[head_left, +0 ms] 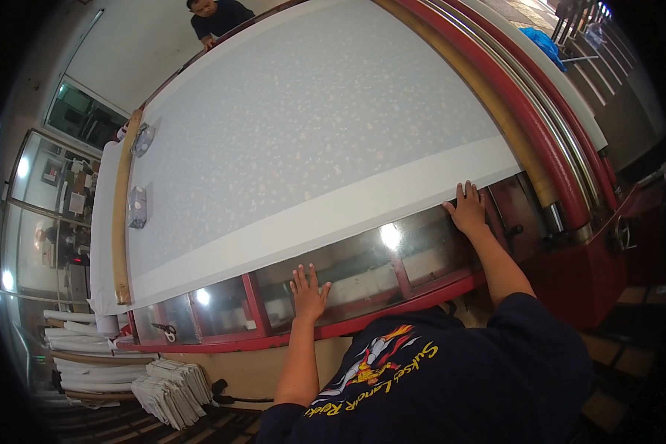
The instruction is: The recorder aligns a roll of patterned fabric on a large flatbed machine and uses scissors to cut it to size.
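A wide pale sheet [311, 140] with a faint speckled pattern and a plain white border lies over a glass-topped table [362, 270]. My left hand [310, 294] rests open on the glass, fingers spread, its fingertips close to the sheet's near edge. Farther right, my right hand [468, 210] is open too, palm down, with its fingertips at the sheet's border near the rollers. Neither hand holds anything. Two wrapped blocks [137, 206] sit on the sheet's left side, beside a long brown tube [123, 222].
Red and metal rollers [529, 96] run along the right side, with a small handwheel [624, 231] near the corner. Scissors [166, 331] lie on the glass at left. White rolls [89, 362] and folded stacks [172, 392] are below. Another person [218, 18] leans at the far edge.
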Demonstrator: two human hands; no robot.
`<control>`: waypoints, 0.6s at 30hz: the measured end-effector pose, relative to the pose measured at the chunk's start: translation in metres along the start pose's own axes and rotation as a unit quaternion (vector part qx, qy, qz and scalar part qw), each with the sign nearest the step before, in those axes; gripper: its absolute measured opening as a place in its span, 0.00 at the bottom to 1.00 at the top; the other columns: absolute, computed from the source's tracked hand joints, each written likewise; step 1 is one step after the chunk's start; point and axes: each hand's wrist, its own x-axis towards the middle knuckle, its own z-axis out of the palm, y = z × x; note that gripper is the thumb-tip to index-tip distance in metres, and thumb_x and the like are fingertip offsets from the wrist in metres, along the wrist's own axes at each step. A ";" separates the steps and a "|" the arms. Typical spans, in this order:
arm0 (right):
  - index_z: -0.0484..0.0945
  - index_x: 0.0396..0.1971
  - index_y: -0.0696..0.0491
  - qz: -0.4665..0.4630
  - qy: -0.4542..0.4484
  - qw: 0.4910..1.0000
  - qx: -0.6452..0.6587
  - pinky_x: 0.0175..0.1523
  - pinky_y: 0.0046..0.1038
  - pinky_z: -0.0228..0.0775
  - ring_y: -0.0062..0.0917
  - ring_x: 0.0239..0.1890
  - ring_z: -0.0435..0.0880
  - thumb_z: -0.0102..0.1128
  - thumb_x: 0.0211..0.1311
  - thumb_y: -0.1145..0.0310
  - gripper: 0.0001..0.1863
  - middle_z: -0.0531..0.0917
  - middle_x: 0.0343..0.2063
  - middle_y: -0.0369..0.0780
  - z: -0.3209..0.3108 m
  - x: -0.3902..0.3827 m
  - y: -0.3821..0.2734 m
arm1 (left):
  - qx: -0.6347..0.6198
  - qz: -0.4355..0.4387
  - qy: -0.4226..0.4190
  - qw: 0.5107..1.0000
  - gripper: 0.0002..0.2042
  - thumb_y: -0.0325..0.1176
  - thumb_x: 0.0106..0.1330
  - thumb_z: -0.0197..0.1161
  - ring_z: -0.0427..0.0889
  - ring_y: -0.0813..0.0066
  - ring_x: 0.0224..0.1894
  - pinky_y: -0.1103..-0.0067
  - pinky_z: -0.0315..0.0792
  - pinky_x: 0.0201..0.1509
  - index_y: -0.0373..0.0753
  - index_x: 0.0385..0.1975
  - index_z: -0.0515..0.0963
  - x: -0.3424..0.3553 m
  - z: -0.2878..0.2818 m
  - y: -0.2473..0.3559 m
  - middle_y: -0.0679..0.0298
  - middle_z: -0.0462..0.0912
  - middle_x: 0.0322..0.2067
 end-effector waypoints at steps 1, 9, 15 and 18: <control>0.55 0.72 0.57 0.004 0.002 1.000 0.000 0.75 0.54 0.41 0.45 0.76 0.49 0.49 0.67 0.38 0.45 0.54 0.73 0.52 0.001 0.000 -0.001 | -0.001 -0.003 0.000 1.000 0.38 0.58 0.73 0.48 0.39 0.42 0.77 0.50 0.39 0.76 0.42 0.75 0.47 -0.003 0.001 0.000 0.44 0.42 0.75; 0.56 0.71 0.57 -0.021 0.005 0.999 -0.046 0.75 0.52 0.42 0.46 0.75 0.51 0.47 0.68 0.37 0.45 0.54 0.73 0.52 0.009 0.007 -0.003 | -0.002 -0.010 0.011 1.000 0.38 0.57 0.72 0.50 0.40 0.43 0.77 0.50 0.40 0.76 0.43 0.75 0.49 -0.010 0.000 -0.001 0.45 0.43 0.75; 0.57 0.71 0.55 -0.013 0.014 0.997 -0.072 0.74 0.51 0.47 0.46 0.75 0.52 0.45 0.69 0.37 0.43 0.56 0.72 0.52 0.005 0.009 -0.002 | -0.011 -0.025 0.011 1.000 0.38 0.58 0.72 0.48 0.40 0.46 0.77 0.51 0.40 0.76 0.44 0.76 0.48 -0.015 -0.001 -0.002 0.47 0.42 0.75; 0.57 0.71 0.56 -0.005 0.024 0.996 -0.081 0.73 0.52 0.49 0.45 0.74 0.53 0.44 0.70 0.37 0.42 0.57 0.71 0.52 0.008 0.011 -0.003 | 0.006 -0.024 0.003 1.000 0.39 0.60 0.73 0.45 0.40 0.44 0.77 0.52 0.40 0.76 0.43 0.76 0.45 -0.022 0.002 -0.004 0.45 0.41 0.75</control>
